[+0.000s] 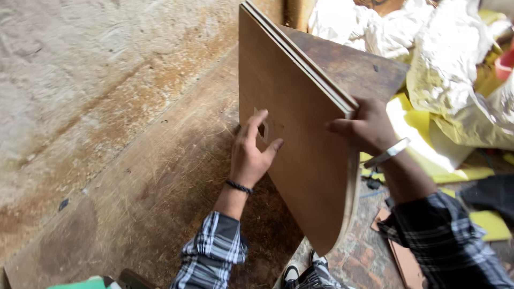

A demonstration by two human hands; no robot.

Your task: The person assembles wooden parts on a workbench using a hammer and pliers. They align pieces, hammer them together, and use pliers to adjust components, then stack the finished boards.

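Dusty workshop floor, sawdust all over. Plywood boards [300, 160] are standing on edge over a big flat sheet [150, 192], probably so the edges line up. Left hand [251, 152] is lying spread on the face by a small square hole [262, 128]; right hand [369, 126] is pinching the top corner. Open room left, crumpled plastic [455, 69] crowding the right.

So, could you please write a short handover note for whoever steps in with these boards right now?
Left hand: open, fingers spread flat on the face of the plywood boards, beside a small square cutout.
Right hand: gripping the boards' top edge.
Boards: two thin sheets stacked together, held on edge, tilted, over the worn wooden workbench; one corner is rounded.
Done: sheets held together, edges roughly flush.
Left: they remain hand-held, not set down.
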